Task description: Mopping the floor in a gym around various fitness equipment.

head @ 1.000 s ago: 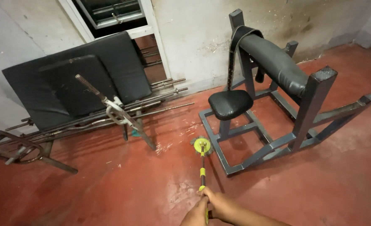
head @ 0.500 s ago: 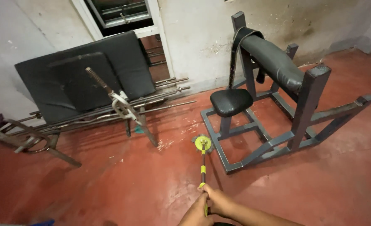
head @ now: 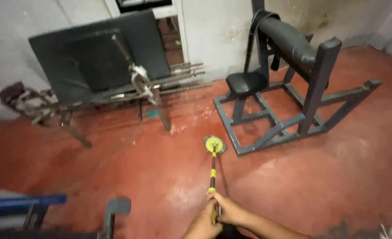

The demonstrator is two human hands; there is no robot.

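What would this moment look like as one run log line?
left hand: gripping mop handle | right hand: gripping same handle | mop head: on red floor beside grey bench frame

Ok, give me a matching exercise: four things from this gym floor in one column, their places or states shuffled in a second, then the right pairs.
Things:
1. mop head
2. mop handle
3. black mat
4. round seat

Places or states:
A. leaning against the wall
B. gripped by both hands, left hand and right hand
C. on the red floor beside the grey frame
D. mounted on the grey frame

Pairs: 1-C, 2-B, 3-A, 4-D
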